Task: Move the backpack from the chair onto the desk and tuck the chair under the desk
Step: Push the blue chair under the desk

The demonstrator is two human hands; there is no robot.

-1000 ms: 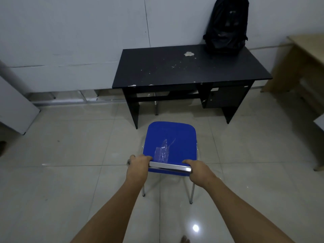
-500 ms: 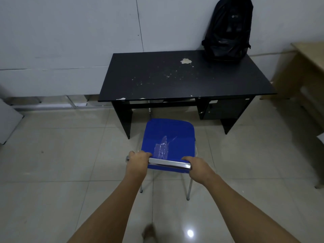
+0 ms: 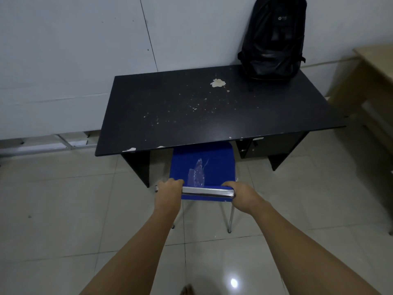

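A black backpack (image 3: 273, 39) stands upright on the back right corner of the black desk (image 3: 165, 116), leaning on the wall. The blue chair (image 3: 214, 162) with chrome legs stands in front of me, the front of its seat hidden under the desk's front edge. A scrap of clear plastic (image 3: 196, 176) lies on the seat. My left hand (image 3: 169, 193) grips the left end of the chrome back rail. My right hand (image 3: 244, 196) grips the right end of that rail.
A drawer unit (image 3: 274, 145) hangs under the desk's right side, just right of the chair. A light wooden table (image 3: 374, 67) stands at the far right. Metal rails (image 3: 49, 143) lie along the wall base on the left. The floor is glossy tile.
I have stepped forward and the chair has slid toward the desk; its seat front now sits under the desktop. Both hands keep hold of the rail.
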